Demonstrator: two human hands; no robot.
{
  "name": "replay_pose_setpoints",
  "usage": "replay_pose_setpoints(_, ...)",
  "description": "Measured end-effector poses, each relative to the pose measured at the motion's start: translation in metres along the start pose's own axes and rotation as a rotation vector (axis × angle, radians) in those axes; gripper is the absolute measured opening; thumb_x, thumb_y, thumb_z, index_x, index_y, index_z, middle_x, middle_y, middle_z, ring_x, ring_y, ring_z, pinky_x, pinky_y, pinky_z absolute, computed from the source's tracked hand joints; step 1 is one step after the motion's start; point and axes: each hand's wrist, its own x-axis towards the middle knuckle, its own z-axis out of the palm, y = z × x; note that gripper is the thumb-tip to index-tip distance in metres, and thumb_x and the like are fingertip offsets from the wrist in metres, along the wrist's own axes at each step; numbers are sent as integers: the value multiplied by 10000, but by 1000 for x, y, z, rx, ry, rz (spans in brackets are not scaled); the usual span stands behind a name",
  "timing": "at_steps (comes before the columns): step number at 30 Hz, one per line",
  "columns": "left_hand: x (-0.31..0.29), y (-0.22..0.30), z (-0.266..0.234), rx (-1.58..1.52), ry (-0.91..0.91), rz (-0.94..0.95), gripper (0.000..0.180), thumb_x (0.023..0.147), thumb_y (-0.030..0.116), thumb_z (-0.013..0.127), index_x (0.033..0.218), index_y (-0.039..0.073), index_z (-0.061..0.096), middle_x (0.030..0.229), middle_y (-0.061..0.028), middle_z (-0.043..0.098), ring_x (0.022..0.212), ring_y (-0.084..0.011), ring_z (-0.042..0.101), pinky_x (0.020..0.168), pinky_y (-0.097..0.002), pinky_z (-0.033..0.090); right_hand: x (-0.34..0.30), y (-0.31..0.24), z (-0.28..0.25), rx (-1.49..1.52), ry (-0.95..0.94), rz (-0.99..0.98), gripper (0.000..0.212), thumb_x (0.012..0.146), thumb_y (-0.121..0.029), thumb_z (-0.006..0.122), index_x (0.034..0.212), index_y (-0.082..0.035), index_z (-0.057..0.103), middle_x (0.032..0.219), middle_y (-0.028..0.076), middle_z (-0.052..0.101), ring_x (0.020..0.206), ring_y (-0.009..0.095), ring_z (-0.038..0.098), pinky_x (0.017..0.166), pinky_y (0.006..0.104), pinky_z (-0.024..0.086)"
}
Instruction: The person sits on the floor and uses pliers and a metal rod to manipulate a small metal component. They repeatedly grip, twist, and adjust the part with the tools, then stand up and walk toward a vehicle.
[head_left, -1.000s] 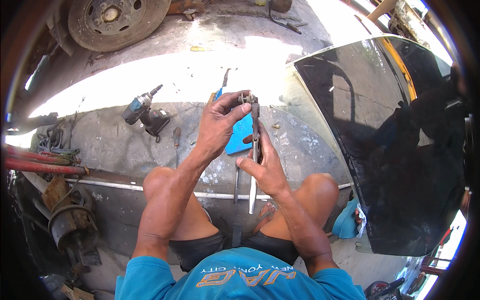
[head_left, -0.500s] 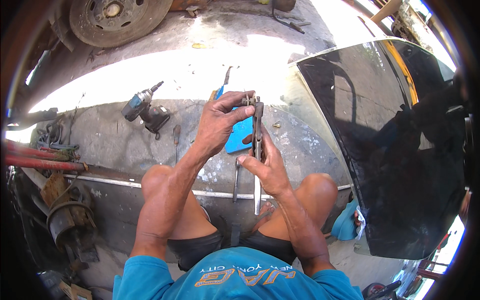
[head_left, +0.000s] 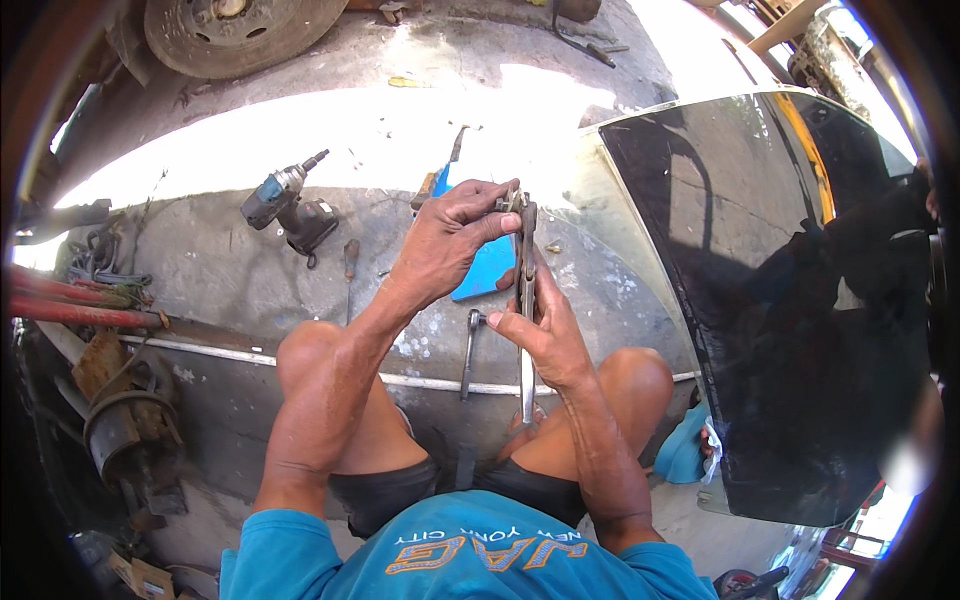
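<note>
My right hand (head_left: 552, 340) is closed around a pair of locking pliers (head_left: 527, 378), whose silver handle points down toward my lap. At the jaw end, my left hand (head_left: 440, 240) pinches a small metal part (head_left: 514, 198) between thumb and fingers. Whether the jaws grip that part, I cannot tell. Under my hands on the concrete lies a blue flat object (head_left: 482, 272), partly hidden by them. A ratchet wrench (head_left: 469, 355) rests just left of the pliers' handle.
An impact driver (head_left: 290, 205) and a screwdriver (head_left: 350, 262) lie to the left. A large dark-tinted glass panel (head_left: 780, 330) takes up the right side. Red bars (head_left: 85, 312) and a rusty cylindrical part (head_left: 130, 430) are at far left; a wheel (head_left: 235, 35) stands beyond.
The pliers and both hands have shifted slightly right, with the handle tilting a little. Both grips stay the same. A pale blur now shows at the right edge.
</note>
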Motion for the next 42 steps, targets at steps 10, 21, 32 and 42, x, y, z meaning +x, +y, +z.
replay_pose_setpoints(10, -3, -7, 6, 73, 4, 63, 455, 947, 236, 721, 1367, 82, 639, 1235, -61, 637, 1104, -167, 615, 971, -316, 503, -6, 0, -2, 61, 6, 86, 917, 837, -126, 727, 1600, -8, 233, 1164, 59, 576, 878, 91, 511, 811, 261, 460)
replay_pose_setpoints(21, -4, -2, 9, 54, -24, 7, 499, 954, 256, 716, 1404, 73, 603, 1272, -104, 632, 1124, -185, 619, 970, -327, 509, -5, 19, 6, 167, 120, 42, 372, 832, -98, 761, 1136, -22, 561, 915, 27, 586, 718, 92, 573, 626, 262, 482)
replay_pose_setpoints(32, -54, -19, 45, -85, -505, -418, 1418, 615, 516, 910, 1609, -16, 50, 1477, -306, 415, 1359, -427, 458, 1142, -457, 378, 14, 17, -7, 273, 303, 35, 559, 829, -105, 711, 1334, 34, 513, 890, 15, 577, 759, 78, 563, 642, 244, 483)
replay_pose_setpoints(42, -67, -32, 49, 9, -412, -437, 1096, 678, 273, 817, 1545, -53, 231, 1302, -206, 565, 1208, -303, 571, 1052, -382, 444, 17, 20, 3, 78, 287, 8, 506, 827, -149, 721, 1277, 4, 544, 904, 27, 585, 793, 112, 576, 756, 297, 492)
